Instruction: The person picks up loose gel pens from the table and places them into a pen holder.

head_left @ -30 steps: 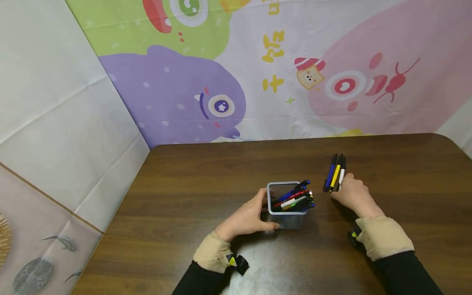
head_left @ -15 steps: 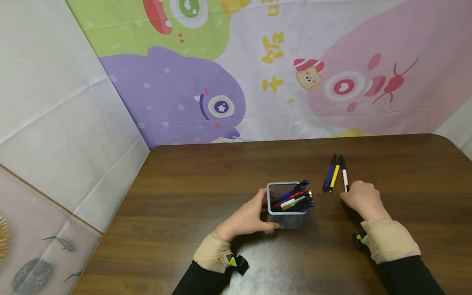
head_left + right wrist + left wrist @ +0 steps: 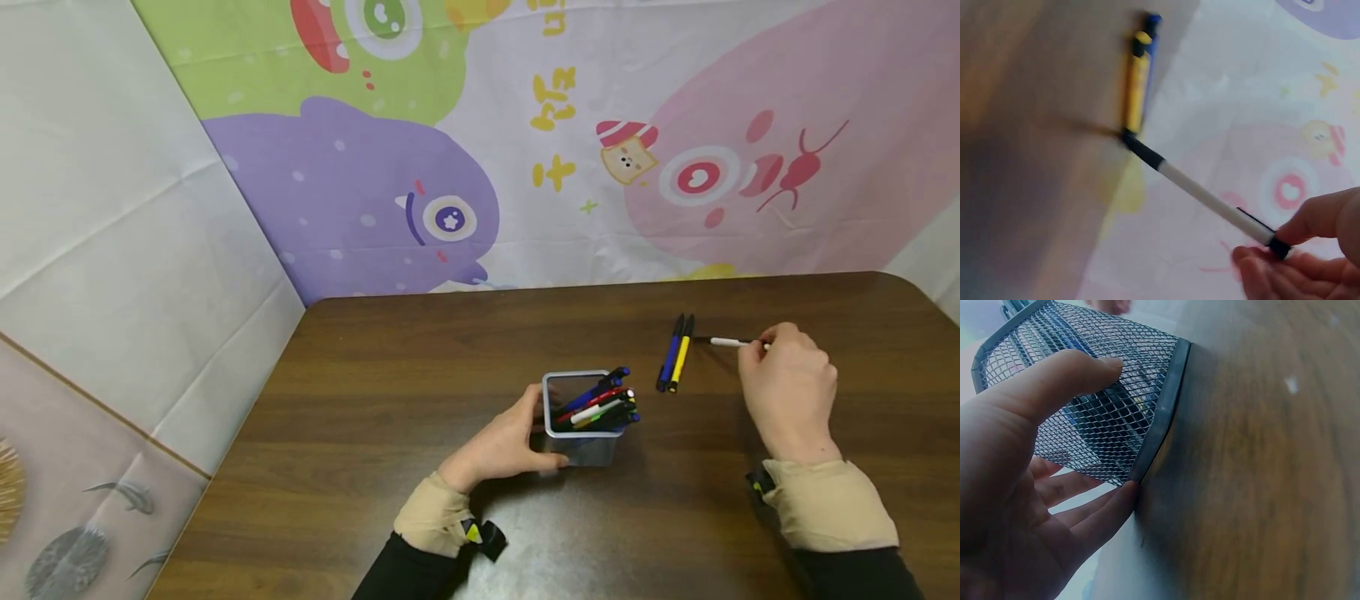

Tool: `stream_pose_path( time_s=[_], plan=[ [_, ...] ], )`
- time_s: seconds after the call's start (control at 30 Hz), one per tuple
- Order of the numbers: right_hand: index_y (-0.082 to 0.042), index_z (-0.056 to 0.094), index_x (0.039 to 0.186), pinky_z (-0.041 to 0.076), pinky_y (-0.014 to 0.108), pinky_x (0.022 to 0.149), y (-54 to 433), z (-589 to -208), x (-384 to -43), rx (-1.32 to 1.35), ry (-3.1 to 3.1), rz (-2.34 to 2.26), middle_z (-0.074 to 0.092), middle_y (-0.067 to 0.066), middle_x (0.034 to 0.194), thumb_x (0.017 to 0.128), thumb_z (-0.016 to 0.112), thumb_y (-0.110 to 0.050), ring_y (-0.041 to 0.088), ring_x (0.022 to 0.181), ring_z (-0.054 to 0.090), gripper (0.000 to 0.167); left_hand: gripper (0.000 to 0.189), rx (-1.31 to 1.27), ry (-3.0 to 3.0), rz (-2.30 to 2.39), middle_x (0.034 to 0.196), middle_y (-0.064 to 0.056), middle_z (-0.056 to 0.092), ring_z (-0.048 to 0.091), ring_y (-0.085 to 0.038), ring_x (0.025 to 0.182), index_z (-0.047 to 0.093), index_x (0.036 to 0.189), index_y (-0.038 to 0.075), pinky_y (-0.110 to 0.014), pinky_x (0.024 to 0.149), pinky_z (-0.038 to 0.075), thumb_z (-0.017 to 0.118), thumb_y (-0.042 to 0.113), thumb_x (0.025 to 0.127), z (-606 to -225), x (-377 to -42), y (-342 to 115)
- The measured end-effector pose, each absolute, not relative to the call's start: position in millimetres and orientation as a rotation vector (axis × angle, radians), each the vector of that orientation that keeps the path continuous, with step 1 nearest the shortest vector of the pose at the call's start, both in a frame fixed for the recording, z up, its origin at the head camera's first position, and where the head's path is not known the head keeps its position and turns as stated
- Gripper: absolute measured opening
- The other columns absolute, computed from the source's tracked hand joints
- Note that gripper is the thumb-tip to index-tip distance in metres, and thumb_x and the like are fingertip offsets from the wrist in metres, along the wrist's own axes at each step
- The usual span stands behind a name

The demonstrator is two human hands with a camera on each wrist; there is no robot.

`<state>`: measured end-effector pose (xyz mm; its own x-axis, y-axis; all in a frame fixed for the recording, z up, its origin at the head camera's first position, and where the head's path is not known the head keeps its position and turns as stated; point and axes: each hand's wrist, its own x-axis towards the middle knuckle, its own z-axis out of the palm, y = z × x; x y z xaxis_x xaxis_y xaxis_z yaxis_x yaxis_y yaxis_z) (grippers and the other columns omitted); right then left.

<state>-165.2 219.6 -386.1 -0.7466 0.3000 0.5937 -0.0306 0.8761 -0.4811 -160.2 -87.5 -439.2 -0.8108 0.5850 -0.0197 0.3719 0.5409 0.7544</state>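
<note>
In the head view a mesh pen holder [image 3: 588, 451] with a grey rim stands upright on the table, several pens [image 3: 597, 408] leaning in it. My left hand [image 3: 501, 440] grips its left side. The left wrist view shows the thumb across the mesh wall [image 3: 1147, 344] and a fingertip at the bottom edge. Between thumb and fingers, my right hand [image 3: 793, 392] pinches a white pen [image 3: 1210, 201] by its black clip end, the black tip pointing left. Left of that tip, a yellow pen [image 3: 681, 358] and a blue pen [image 3: 668, 358] lie side by side on the table.
The brown wooden table [image 3: 375, 400] has rounded far corners. Behind it hangs a cartoon-printed cloth [image 3: 555, 233], and a white sheet [image 3: 150, 208] hangs at the left. The pen holder stands between my two hands.
My right hand has moved right and away from me, lifting the white pen off its place beside the yellow one and turning it crosswise. My left hand and the pen holder have stayed put.
</note>
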Motion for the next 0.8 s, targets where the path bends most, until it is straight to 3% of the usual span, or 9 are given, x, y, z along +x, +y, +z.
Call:
stream_pose_path(
  time_s=[0.4,0.53,0.6,0.7,0.77,0.8],
  plan=[
    [0.01,0.059,0.096,0.038,0.06,0.065,210,-353,-152,-0.069,-2.122,0.684,0.057,0.028,0.087,0.089,0.051,-0.003,0.048,0.079,0.054,0.017,0.078,0.821,2.54,1.12,0.128,-0.005,0.046,0.05,-0.012,0.115,0.026,0.13,0.014,-0.025,0.097,0.042,0.076,0.03,0.072,-440,-161,-88],
    [0.008,0.059,0.099,0.04,0.048,0.065,203,-344,-145,-0.02,-2.09,0.72,0.057,0.025,0.085,0.09,0.051,-0.003,0.04,0.079,0.055,0.017,0.078,0.815,2.525,1.135,0.129,-0.005,0.046,0.05,-0.012,0.115,0.026,0.13,0.014,-0.025,0.097,0.041,0.076,0.028,0.072,-440,-160,-87],
    [0.006,0.061,0.1,0.043,0.03,0.067,199,-338,-142,0.009,-2.062,0.762,0.059,0.022,0.083,0.089,0.052,-0.003,0.018,0.076,0.059,0.017,0.078,0.812,2.519,1.142,0.129,-0.005,0.046,0.05,-0.012,0.115,0.026,0.13,0.014,-0.025,0.097,0.041,0.077,0.028,0.072,-440,-160,-87],
    [0.003,0.063,0.102,0.032,0.008,0.066,191,-329,-136,0.056,-2.021,0.832,0.061,0.019,0.081,0.088,0.054,-0.003,-0.015,0.073,0.049,0.017,0.078,0.811,2.52,1.139,0.128,-0.005,0.046,0.05,-0.012,0.115,0.026,0.13,0.015,-0.025,0.097,0.041,0.076,0.028,0.072,-439,-160,-87],
    [0.002,0.063,0.102,0.028,0.001,0.067,186,-324,-132,0.084,-2.009,0.864,0.062,0.017,0.081,0.089,0.055,-0.005,-0.027,0.076,0.038,0.018,0.079,0.812,2.522,1.134,0.128,-0.005,0.046,0.05,-0.012,0.115,0.026,0.131,0.015,-0.025,0.097,0.042,0.076,0.029,0.072,-439,-160,-87],
    [0.002,0.063,0.103,0.028,0.0,0.067,183,-322,-130,0.094,-1.997,0.875,0.062,0.017,0.081,0.089,0.055,-0.005,-0.027,0.076,0.039,0.018,0.079,0.811,2.523,1.133,0.128,-0.005,0.046,0.05,-0.012,0.115,0.026,0.131,0.015,-0.025,0.097,0.042,0.076,0.029,0.072,-439,-160,-87]
  ],
)
